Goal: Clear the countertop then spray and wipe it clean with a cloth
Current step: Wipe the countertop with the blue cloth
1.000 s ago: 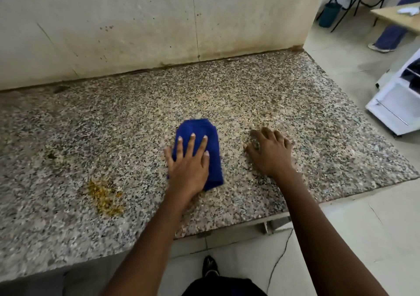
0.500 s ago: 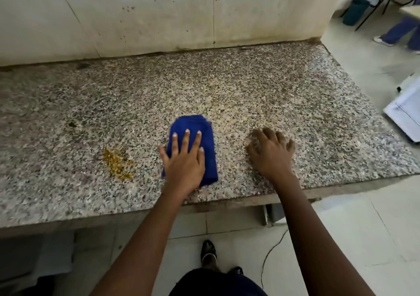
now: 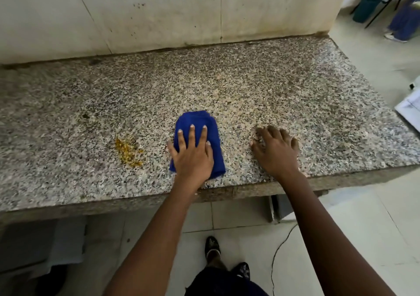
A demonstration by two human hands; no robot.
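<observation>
A folded blue cloth (image 3: 200, 123) lies flat on the speckled granite countertop (image 3: 272, 86), near its front edge. My left hand (image 3: 193, 155) presses down on the cloth with fingers spread, covering its near half. My right hand (image 3: 276, 150) rests on the bare stone to the right of the cloth, fingers slightly curled, holding nothing. A yellow-orange smear of crumbs (image 3: 127, 149) sits on the counter to the left of the cloth. A small dark speck (image 3: 86, 115) lies further left and back.
A stained pale wall (image 3: 159, 11) backs the counter. The counter ends at the right, where tiled floor (image 3: 375, 52) begins. A white object (image 3: 409, 109) stands at the right edge. Another person's legs (image 3: 403, 20) and a green bin (image 3: 366, 8) are at the far right.
The view has tilted down and back, showing the counter's front edge and my feet. My left hand and the cloth have slid slightly toward the front edge; my right hand stays put.
</observation>
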